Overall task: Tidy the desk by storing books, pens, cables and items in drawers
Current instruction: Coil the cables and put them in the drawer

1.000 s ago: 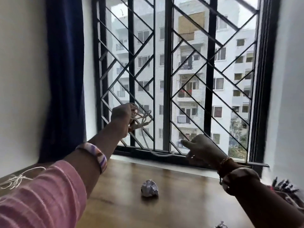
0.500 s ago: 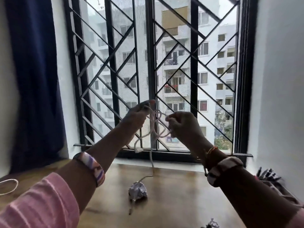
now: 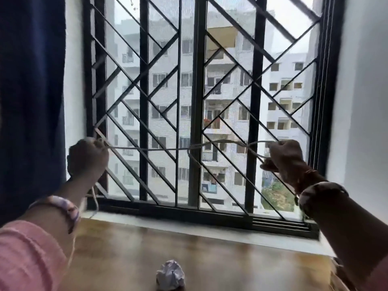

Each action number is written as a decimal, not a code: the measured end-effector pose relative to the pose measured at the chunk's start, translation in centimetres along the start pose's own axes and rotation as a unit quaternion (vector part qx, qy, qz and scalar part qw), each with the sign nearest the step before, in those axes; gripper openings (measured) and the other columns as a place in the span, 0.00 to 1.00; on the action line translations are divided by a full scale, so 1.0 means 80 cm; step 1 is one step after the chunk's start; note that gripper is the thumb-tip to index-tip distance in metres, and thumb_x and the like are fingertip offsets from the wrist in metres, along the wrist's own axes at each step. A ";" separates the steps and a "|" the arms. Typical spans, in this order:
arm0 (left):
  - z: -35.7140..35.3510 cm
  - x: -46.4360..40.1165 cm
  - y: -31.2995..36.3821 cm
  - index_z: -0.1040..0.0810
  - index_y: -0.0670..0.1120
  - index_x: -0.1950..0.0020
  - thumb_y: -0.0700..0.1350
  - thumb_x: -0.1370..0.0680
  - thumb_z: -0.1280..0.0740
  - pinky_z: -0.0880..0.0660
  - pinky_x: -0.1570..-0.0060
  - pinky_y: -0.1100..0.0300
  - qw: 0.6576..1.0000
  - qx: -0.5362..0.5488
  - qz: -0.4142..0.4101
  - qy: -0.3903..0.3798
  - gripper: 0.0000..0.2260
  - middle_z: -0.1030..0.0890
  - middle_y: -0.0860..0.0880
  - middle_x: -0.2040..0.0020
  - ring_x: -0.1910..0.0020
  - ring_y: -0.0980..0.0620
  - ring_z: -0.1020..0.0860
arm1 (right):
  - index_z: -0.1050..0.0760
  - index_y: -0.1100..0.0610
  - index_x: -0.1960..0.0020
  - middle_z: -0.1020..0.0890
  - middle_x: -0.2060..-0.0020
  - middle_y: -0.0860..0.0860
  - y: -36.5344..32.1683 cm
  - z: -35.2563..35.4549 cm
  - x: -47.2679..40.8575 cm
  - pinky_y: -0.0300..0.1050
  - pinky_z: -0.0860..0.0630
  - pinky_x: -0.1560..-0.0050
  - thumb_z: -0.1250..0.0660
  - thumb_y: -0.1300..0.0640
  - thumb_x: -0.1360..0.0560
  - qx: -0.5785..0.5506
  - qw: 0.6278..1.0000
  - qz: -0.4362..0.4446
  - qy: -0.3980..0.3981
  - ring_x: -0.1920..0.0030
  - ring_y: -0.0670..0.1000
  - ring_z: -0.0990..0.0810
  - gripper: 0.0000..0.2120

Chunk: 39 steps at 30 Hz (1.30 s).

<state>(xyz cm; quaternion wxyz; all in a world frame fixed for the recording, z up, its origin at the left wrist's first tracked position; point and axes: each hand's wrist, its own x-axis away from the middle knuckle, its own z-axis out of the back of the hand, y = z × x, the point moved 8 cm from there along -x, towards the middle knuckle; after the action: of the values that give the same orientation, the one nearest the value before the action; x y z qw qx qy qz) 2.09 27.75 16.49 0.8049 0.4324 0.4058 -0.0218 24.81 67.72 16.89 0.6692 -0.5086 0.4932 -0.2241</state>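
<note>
A thin white cable [image 3: 159,148] is stretched in the air between my two raised hands, in front of the window grille. My left hand [image 3: 88,157] grips one end at the left, and a loose length hangs down from it past my wrist. My right hand [image 3: 285,158] grips the other end at the right, where the cable forms a loop. Both hands are held well above the wooden desk [image 3: 210,255].
A crumpled ball of white paper [image 3: 170,277] lies on the desk near the bottom edge. A barred window [image 3: 198,101] fills the wall behind, with a dark blue curtain [image 3: 31,91] at the left and a white wall at the right.
My hands were close together on the bunched cable; now they have moved apart, pulling the cable out into a long line. The dangling end has lifted off the desk.
</note>
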 end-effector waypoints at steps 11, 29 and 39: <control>-0.162 0.050 0.001 0.24 0.39 0.53 0.36 0.24 0.35 0.29 0.74 0.66 0.799 0.267 0.111 -0.527 0.02 0.26 0.46 0.63 0.69 0.54 0.31 | 0.31 0.63 0.65 0.26 0.71 0.59 0.035 -0.092 -0.011 0.41 0.26 0.77 0.45 0.69 0.26 0.143 0.979 0.011 -0.147 0.83 0.48 0.25 0.10; -0.105 0.071 0.112 0.22 0.36 0.48 0.32 0.25 0.37 0.27 0.56 0.61 0.901 0.081 -0.353 -0.239 0.08 0.19 0.39 0.53 0.55 0.46 0.21 | 0.21 0.56 0.62 0.29 0.76 0.49 -0.041 -0.154 0.038 0.31 0.42 0.81 0.39 0.63 0.24 0.170 0.938 0.215 -0.212 0.83 0.41 0.34 0.11; -0.051 0.019 -0.001 0.27 0.43 0.69 0.51 0.24 0.33 0.37 0.74 0.65 0.953 0.101 -0.107 -0.265 0.17 0.31 0.48 0.74 0.77 0.52 0.33 | 0.18 0.62 0.54 0.26 0.79 0.48 -0.006 -0.026 -0.030 0.37 0.35 0.79 0.40 0.52 0.33 0.128 0.982 0.135 0.042 0.78 0.42 0.27 0.18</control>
<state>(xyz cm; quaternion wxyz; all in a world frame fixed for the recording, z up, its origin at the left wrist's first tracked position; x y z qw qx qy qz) 0.50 31.08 14.26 0.8288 0.4437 0.2175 -0.2626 22.10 68.51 18.36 0.7314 -0.3380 0.5521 -0.2142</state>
